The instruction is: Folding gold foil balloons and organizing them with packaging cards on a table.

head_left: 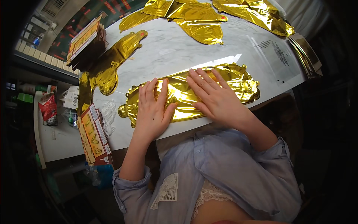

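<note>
A gold foil balloon (182,100), flat and folded into a long strip, lies near the front edge of the white marbled table. My left hand (154,108) rests on its left part, palm down with the fingers stretched out. On its right half lies my right hand (212,95), also flat, fingers slightly spread. Both hands press on the foil and grip nothing. Parts of the balloon under my palms are hidden. Its crinkled ends with small tabs stick out past both hands.
More flat gold foil balloons (201,24) lie along the far side and left. A stack of printed cards (87,43) stands back left; more cards (95,134) sit front left beside white string (109,115). A clear plastic bag (276,56) and another packet stack (304,54) are at right.
</note>
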`<move>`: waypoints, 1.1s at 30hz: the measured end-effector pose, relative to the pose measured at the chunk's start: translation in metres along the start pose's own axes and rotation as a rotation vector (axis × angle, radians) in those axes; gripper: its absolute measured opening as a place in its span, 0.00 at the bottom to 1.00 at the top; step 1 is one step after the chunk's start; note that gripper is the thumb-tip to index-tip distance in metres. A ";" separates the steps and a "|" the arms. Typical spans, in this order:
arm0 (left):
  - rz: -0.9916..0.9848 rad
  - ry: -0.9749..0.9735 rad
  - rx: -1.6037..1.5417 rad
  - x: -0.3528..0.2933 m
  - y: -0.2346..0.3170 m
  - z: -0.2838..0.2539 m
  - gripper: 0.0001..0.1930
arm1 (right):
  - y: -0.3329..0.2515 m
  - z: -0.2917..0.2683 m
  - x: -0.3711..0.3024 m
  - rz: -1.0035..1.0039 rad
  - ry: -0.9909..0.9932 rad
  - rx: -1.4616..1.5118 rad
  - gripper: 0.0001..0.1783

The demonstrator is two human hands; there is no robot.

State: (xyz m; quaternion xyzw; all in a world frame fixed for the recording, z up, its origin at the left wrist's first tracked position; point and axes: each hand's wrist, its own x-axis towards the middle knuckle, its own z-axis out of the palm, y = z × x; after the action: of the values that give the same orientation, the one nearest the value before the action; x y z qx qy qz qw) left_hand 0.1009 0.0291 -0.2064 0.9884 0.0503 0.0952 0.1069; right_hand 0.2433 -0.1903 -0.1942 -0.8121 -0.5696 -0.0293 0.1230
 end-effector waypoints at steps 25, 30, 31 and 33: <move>-0.047 -0.033 0.060 -0.004 -0.004 0.008 0.37 | 0.030 0.010 -0.014 0.156 0.021 0.033 0.40; -0.035 -0.010 0.052 -0.002 -0.003 0.007 0.38 | 0.046 0.001 -0.031 0.363 0.078 -0.044 0.41; -0.033 -0.009 0.047 -0.002 -0.003 0.006 0.38 | 0.044 0.000 -0.028 0.393 0.146 -0.066 0.41; -0.030 -0.009 0.042 -0.001 -0.003 0.007 0.38 | 0.023 -0.002 -0.015 0.282 0.172 -0.003 0.42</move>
State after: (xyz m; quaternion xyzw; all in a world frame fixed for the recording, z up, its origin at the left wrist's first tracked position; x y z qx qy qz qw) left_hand 0.1013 0.0304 -0.2143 0.9900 0.0667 0.0879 0.0877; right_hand 0.2594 -0.2115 -0.1988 -0.8787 -0.4374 -0.0818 0.1730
